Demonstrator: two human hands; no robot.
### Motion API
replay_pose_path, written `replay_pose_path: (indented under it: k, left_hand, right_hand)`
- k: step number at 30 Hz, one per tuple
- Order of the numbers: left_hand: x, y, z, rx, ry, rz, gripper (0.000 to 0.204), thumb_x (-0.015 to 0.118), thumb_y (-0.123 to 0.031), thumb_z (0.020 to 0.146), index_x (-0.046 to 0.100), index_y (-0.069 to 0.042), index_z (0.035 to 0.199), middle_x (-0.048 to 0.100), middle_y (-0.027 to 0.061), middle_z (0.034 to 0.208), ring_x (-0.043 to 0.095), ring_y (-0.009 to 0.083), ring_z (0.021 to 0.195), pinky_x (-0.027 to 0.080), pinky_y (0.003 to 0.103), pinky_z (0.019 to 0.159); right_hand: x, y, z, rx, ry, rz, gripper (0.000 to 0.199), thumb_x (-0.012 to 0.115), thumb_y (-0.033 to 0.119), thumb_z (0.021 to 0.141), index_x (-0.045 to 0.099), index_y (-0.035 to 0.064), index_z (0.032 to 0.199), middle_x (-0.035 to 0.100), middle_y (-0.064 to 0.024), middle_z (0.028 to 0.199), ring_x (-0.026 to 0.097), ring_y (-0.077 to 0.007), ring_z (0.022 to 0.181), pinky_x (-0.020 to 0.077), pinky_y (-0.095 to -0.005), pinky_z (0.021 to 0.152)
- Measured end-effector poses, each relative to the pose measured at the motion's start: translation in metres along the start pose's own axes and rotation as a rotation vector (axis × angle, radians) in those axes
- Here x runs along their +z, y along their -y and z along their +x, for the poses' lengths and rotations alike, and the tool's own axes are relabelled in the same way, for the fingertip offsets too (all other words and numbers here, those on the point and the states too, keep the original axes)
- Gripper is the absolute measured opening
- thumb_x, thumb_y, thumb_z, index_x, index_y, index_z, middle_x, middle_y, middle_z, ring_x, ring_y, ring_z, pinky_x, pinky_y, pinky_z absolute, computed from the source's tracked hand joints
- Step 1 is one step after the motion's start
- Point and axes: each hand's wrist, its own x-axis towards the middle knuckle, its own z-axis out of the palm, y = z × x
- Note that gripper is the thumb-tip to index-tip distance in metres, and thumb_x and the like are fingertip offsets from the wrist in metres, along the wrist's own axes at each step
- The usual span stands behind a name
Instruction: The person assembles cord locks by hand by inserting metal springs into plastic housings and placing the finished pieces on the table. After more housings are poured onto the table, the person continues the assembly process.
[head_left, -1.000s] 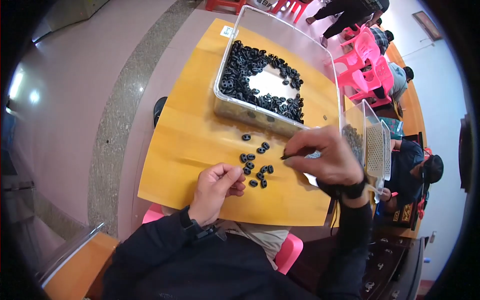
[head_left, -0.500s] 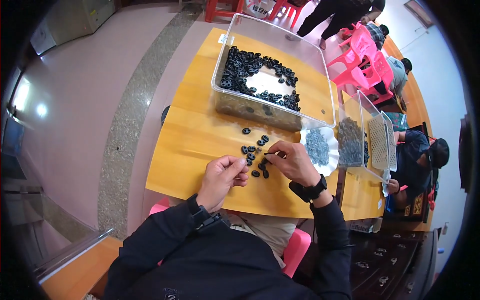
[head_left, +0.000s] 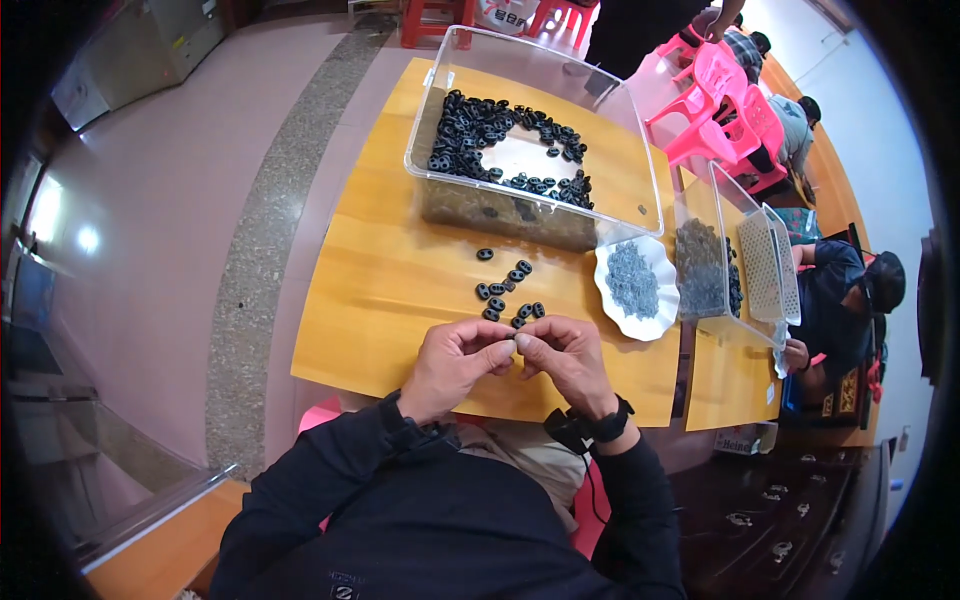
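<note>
My left hand and my right hand meet fingertip to fingertip near the front of the wooden table. Between thumbs and forefingers they pinch a small black piece, mostly covered by the fingers; anything else in the pinch is hidden. Just beyond the fingertips lie several loose black oval pieces with two holes. One brownish bit lies among them. Right of my right hand is a white wavy-edged plate heaped with small grey-blue translucent parts.
A big clear plastic bin of black oval pieces stands on the table. Another clear bin and a white perforated basket are to the right. A person in dark clothes sits there. Pink chairs and other people are beyond.
My right hand has left the loose pieces with a black piece and come left and nearer to meet my left hand. The view has shifted slightly.
</note>
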Motion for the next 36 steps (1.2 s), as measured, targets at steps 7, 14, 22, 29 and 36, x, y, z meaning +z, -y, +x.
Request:
replay_pose_path:
  k: [7,14,22,29,36]
  left_hand:
    - [0.0,-0.001,0.0,-0.085,-0.038,-0.111,0.018,0.062,-0.012,0.09,0.063,0.002,0.102,0.065,0.0056,0.087,0.063,0.01,0.075,0.054,0.024,0.07]
    - [0.001,-0.002,-0.002,-0.096,-0.078,-0.202,0.014,0.059,-0.01,0.091,0.058,0.001,0.1,0.063,0.0058,0.086,0.063,0.0118,0.076,0.056,0.027,0.072]
    - [0.006,-0.002,-0.003,-0.095,-0.105,-0.181,0.013,0.058,-0.007,0.091,0.059,0.0,0.103,0.063,0.006,0.087,0.062,0.0129,0.077,0.055,0.028,0.07]
    - [0.008,0.0,-0.004,-0.104,-0.086,-0.129,0.014,0.059,-0.007,0.091,0.059,0.001,0.103,0.063,0.0063,0.088,0.062,0.0131,0.076,0.055,0.028,0.07]
    - [0.007,0.002,-0.005,-0.119,-0.094,-0.11,0.017,0.059,-0.006,0.091,0.06,0.003,0.106,0.064,0.0076,0.089,0.065,0.0142,0.079,0.056,0.028,0.074]
  right_hand:
    - [-0.004,-0.008,-0.008,-0.067,-0.088,-0.056,0.015,0.063,0.011,0.089,0.064,-0.0031,0.091,0.063,-0.0045,0.075,0.06,-0.0098,0.063,0.0519,-0.0222,0.058]
    - [-0.098,-0.011,-0.019,-0.35,-0.556,-0.882,0.01,0.066,0.006,0.081,0.066,0.0005,0.09,0.064,-0.0076,0.076,0.056,-0.0121,0.057,0.0438,-0.0252,0.054]
    - [-0.144,-0.02,-0.018,-0.237,-0.497,-1.175,0.018,0.065,0.016,0.079,0.067,0.0058,0.094,0.064,-0.0115,0.081,0.062,-0.0302,0.075,0.0482,-0.0383,0.068]
    - [-0.151,-0.024,0.0,-0.232,-0.464,-1.249,0.015,0.064,0.015,0.079,0.068,0.0086,0.091,0.063,-0.0116,0.082,0.061,-0.0325,0.078,0.0486,-0.0398,0.069]
    - [-0.147,-0.023,0.003,-0.231,-0.493,-1.262,0.007,0.06,0.012,0.079,0.064,0.0068,0.081,0.062,-0.0126,0.08,0.061,-0.034,0.076,0.0485,-0.0414,0.068]
